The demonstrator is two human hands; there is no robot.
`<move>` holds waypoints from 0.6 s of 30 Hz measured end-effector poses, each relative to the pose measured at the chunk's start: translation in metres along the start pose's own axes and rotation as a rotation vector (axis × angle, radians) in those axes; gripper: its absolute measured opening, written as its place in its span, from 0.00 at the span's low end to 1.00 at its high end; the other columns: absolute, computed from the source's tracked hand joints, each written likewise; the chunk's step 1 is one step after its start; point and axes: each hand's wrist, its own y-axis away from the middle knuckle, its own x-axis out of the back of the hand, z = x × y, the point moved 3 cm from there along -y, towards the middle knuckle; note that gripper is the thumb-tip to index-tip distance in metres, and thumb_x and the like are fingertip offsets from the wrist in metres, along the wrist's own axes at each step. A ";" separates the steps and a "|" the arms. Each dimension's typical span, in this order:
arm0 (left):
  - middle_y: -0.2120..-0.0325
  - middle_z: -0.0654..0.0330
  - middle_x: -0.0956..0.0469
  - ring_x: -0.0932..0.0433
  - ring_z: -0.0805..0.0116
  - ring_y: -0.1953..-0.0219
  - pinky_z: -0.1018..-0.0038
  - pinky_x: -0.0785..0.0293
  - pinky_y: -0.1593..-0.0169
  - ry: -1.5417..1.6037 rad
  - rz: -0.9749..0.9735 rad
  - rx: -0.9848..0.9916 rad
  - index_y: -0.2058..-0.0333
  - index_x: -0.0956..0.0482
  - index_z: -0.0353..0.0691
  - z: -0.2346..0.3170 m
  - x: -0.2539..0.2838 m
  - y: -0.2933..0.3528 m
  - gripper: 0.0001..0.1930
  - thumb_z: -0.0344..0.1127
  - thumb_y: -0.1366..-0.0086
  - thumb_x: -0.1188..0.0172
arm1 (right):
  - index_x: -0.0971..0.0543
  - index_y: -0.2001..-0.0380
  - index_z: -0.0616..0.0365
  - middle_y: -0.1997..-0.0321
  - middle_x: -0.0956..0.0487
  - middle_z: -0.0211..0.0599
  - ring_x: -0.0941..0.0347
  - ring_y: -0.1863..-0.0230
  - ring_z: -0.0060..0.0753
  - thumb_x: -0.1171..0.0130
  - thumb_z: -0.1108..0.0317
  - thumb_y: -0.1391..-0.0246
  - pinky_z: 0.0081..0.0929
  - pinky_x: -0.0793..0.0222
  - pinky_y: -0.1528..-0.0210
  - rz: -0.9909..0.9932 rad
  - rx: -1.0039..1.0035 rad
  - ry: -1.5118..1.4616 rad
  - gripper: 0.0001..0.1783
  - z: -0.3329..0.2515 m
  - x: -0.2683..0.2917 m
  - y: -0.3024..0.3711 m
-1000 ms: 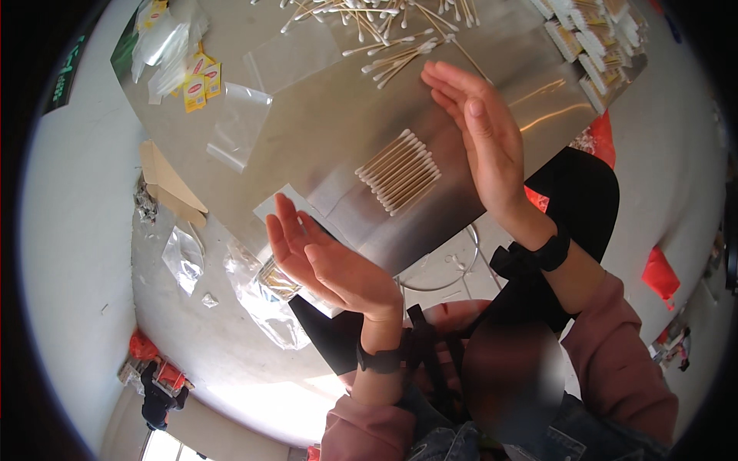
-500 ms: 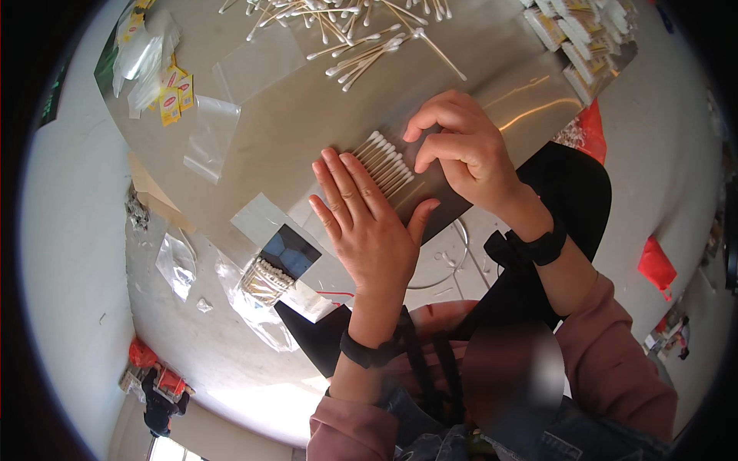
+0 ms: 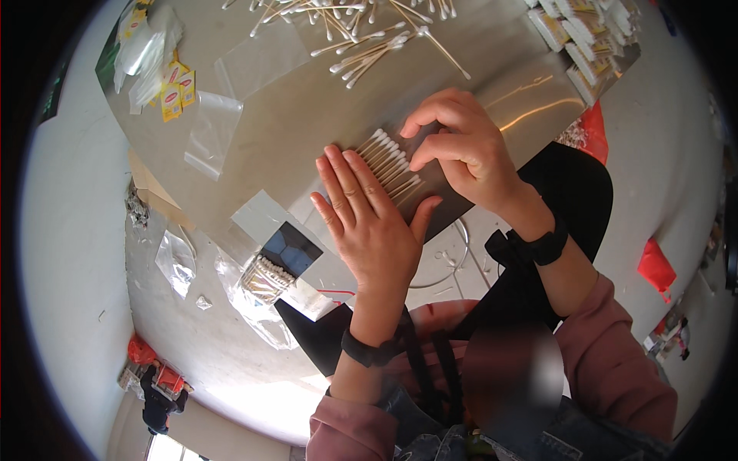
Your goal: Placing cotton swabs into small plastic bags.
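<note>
Fingers together and stretched out, my left hand lies flat across a row of cotton swabs on the metal table. The swabs sit side by side, white tips pointing to the upper right, and their other ends are hidden under the palm. My right hand hovers at the tips' right side, its fingers bent and apart with nothing seen between them. One lower fingertip is close to the swab tips; whether it touches them I cannot tell.
Loose cotton swabs lie scattered at the far side of the metal table. Packed swab bundles are heaped at far right. Clear plastic bags and yellow cards lie left. An opened container of swabs stands near the table's edge.
My right hand has shifted slightly left, its fingertips nearer the swab tips. My left hand stays flat on the row, and the view has moved a little.
</note>
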 end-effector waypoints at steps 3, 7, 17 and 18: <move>0.27 0.37 0.54 0.57 0.42 0.24 0.47 0.59 0.26 0.002 0.004 -0.002 0.29 0.54 0.23 0.001 0.000 0.000 0.58 0.72 0.37 0.48 | 0.22 0.84 0.50 0.62 0.20 0.22 0.26 0.56 0.33 0.40 0.82 0.64 0.32 0.34 0.52 0.020 -0.006 0.007 0.11 0.000 0.000 -0.001; 0.27 0.36 0.54 0.57 0.41 0.24 0.47 0.59 0.26 0.015 0.013 -0.001 0.29 0.54 0.23 0.000 0.000 0.000 0.58 0.72 0.37 0.47 | 0.22 0.83 0.49 0.62 0.19 0.22 0.26 0.56 0.33 0.40 0.82 0.63 0.31 0.34 0.52 -0.002 0.002 0.042 0.11 -0.001 -0.001 -0.001; 0.28 0.36 0.53 0.56 0.41 0.24 0.47 0.58 0.26 0.022 0.015 -0.002 0.30 0.53 0.23 0.000 0.000 -0.001 0.57 0.71 0.37 0.47 | 0.20 0.81 0.49 0.60 0.20 0.22 0.26 0.55 0.33 0.40 0.82 0.61 0.33 0.34 0.51 0.070 -0.025 0.058 0.11 0.000 -0.002 -0.005; 0.28 0.36 0.53 0.56 0.41 0.24 0.47 0.57 0.26 0.024 0.023 -0.004 0.30 0.53 0.23 0.000 0.000 0.000 0.57 0.71 0.37 0.47 | 0.20 0.81 0.50 0.60 0.20 0.23 0.26 0.55 0.34 0.40 0.82 0.60 0.33 0.34 0.50 0.054 -0.023 0.073 0.11 0.000 -0.003 -0.005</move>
